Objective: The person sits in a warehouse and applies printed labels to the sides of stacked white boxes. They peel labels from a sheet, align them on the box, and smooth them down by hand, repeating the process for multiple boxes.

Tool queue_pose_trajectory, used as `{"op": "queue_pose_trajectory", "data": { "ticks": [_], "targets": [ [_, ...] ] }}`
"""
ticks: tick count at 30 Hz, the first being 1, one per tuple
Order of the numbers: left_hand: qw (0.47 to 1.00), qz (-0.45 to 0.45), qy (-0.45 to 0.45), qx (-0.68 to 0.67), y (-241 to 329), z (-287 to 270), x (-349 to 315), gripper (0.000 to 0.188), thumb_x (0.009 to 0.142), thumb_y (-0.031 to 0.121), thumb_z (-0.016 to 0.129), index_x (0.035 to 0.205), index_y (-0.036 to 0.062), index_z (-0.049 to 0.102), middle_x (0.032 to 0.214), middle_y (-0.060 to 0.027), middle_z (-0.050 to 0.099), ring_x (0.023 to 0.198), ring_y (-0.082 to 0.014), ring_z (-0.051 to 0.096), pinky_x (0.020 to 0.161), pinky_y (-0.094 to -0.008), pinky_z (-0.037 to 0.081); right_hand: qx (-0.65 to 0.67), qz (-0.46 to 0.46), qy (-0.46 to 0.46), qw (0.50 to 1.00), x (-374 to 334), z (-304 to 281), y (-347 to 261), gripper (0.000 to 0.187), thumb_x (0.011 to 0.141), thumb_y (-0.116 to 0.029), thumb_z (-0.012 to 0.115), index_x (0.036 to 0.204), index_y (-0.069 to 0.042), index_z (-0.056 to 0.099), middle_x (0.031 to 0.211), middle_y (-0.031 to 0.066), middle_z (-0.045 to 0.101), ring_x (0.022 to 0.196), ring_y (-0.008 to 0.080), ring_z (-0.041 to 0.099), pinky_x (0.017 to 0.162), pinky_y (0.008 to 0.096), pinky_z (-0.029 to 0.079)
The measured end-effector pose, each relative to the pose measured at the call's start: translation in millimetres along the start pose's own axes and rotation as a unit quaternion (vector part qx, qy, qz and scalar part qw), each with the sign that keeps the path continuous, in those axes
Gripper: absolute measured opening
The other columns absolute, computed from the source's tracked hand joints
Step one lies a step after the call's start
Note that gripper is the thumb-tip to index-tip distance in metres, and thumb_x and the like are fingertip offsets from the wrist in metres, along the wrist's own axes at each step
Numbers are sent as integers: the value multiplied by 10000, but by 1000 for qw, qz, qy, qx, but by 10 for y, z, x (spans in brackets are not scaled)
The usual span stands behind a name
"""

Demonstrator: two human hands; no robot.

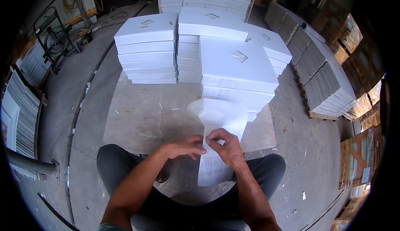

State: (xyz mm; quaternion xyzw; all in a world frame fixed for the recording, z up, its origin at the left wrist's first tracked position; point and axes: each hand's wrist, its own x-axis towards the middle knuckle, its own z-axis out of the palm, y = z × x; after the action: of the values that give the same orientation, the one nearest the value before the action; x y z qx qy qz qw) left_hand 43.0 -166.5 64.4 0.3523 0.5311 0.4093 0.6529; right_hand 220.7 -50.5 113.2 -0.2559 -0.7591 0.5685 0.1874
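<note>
Wooden-looking table [137, 114] ahead, 12 o'clock. White box stack [239, 70] on it, 1 o'clock. White sheet [223, 116] in front of that stack, long axis roughly 12 to 6, lower end past the table's near edge; thin, bowed, upper part mostly blank, fine print lower down. Right hand [227, 147] nearer, over the sheet, thumb and finger pinching its 9 o'clock edge. Left hand [183, 148] beside that edge, sheet at its 3 o'clock, fingers half-curled; can't tell if gripping.
</note>
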Motion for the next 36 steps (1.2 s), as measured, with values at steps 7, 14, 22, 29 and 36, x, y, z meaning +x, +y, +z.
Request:
{"op": "queue_pose_trajectory", "data": {
  "ticks": [7,14,22,29,36],
  "targets": [
    [993,-36,84,-77,153,-25,3,589,971,492,569,1278,-11,589,1174,-131,624,1021,-216,629,782,-354,575,-17,13,-82,996,-41,3,-71,101,890,-51,720,946,-16,644,874,20,665,854,122,626,795,301,514],
    [992,-26,123,31,-135,-80,175,401,994,347,578,1181,-1,649,1022,-81,669,842,-142,645,658,-282,551,-72,-19,-98,992,-46,1,-116,94,873,-42,729,910,-13,648,843,30,666,810,139,640,754,299,524],
    [991,-31,124,29,-298,-227,271,300,997,303,586,1089,35,685,918,-38,673,769,-120,634,608,-277,527,-84,-36,-88,992,-69,-57,-222,93,863,-23,735,911,-19,656,856,23,670,826,118,640,732,276,514],
    [965,-68,208,142,-488,-537,262,269,972,268,592,1033,25,690,842,-59,670,754,-154,648,622,-321,522,82,-23,83,993,18,-173,-135,93,878,-26,733,908,-23,646,824,-18,637,778,68,586,723,240,475],
    [684,-141,535,475,-430,-1008,17,242,908,262,582,962,52,689,955,-202,714,891,-402,683,798,-516,538,134,11,208,969,153,-410,219,74,908,-55,703,911,-23,636,816,-39,610,769,50,535,723,226,442]
  ]
}}
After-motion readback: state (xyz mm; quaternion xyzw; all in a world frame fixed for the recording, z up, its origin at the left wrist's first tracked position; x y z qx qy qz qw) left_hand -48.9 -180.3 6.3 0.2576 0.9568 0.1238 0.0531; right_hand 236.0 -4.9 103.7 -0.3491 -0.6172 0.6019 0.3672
